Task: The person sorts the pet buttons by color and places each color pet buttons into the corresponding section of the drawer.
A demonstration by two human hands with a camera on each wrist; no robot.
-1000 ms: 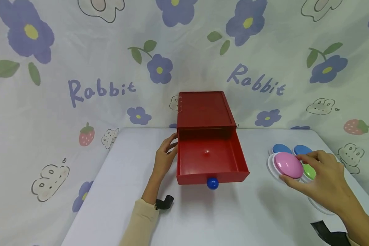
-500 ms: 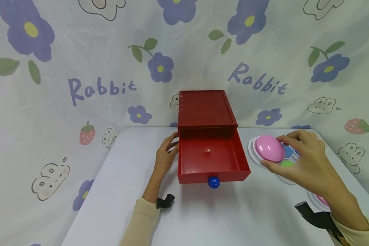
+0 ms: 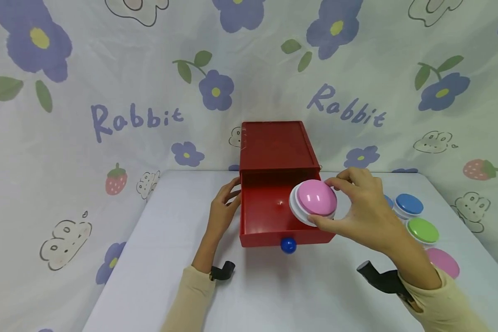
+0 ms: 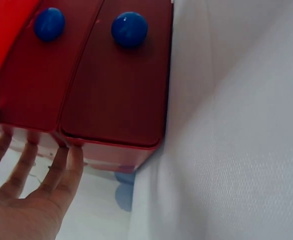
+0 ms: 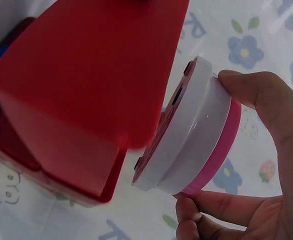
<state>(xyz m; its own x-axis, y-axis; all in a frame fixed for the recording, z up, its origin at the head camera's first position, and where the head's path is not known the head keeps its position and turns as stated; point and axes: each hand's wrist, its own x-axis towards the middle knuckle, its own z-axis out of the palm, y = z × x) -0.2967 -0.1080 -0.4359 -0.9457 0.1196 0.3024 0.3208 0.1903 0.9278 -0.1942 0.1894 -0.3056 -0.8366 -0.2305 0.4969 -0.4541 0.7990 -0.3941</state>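
My right hand (image 3: 369,214) pinches a pink push button (image 3: 317,197) with a white base by its rim. In the head view it hangs over the right part of a pulled-out red drawer (image 3: 259,216). The right wrist view shows the push button's white side (image 5: 199,130) tilted beside the drawer's wall, its underside turned toward the drawer. My left hand (image 3: 223,210) touches the left side of the red drawer cabinet (image 3: 278,145). Its fingertips (image 4: 75,152) lie against the cabinet's side in the left wrist view, fairly straight.
On the right of the white table (image 3: 182,221) stand more push buttons: a blue one (image 3: 409,204), a green one (image 3: 423,229) and a pink one (image 3: 443,262), partly behind my right arm. A blue knob (image 3: 288,245) sticks out from the drawer's front. Patterned cloth (image 3: 141,83) hangs behind.
My right hand has carried the pink push button leftward from near the other push buttons to above the drawer. My left hand has stayed at the cabinet's side.
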